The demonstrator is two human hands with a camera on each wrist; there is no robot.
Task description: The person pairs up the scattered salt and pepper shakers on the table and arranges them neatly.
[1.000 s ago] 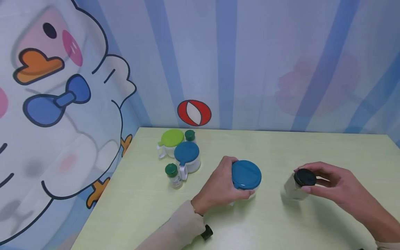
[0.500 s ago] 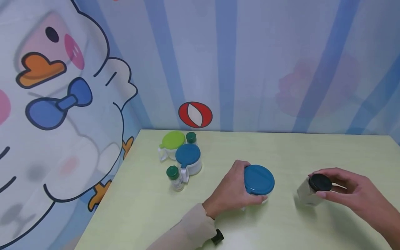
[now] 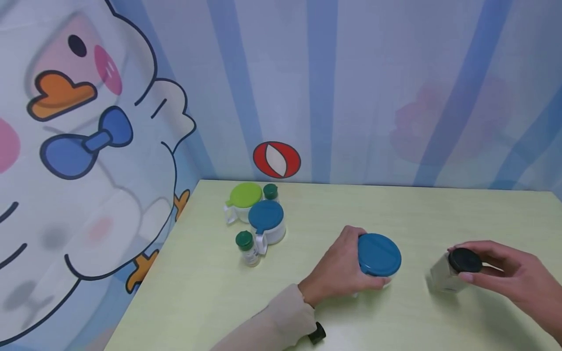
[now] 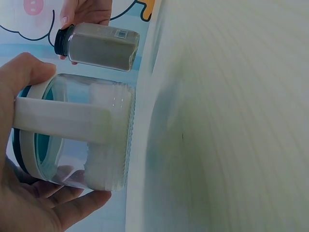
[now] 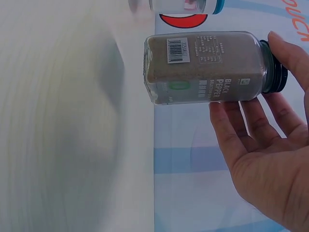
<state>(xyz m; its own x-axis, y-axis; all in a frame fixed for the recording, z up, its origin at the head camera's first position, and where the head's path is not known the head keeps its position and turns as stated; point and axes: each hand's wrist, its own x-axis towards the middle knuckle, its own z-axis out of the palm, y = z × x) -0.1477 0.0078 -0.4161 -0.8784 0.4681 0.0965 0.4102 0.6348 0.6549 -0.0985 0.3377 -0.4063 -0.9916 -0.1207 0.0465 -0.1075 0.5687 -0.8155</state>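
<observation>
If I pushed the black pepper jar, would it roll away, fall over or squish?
The black pepper jar probably wouldn't roll far, since its sides look flat. It might tip if pushed near the black lid, being taller than wide. It likely won't squish: its clear walls show no dents.

Soft, diffuse shadows across the table [image 3: 351, 209]

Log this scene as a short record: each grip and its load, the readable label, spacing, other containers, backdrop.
Left grip: holds blue-lidded jar, white handle, white contents
Right grip: holds black-capped bottle at its cap end
Bottle label: BLACK PEPPER
Spacing: jar and bottle apart, bottle farther right
Other containers, left on table: lime-lidded jar, second blue-lidded jar, front green-capped bottle, rear green-capped bottle
Backdrop: blue stripes, cartoon figure
</observation>
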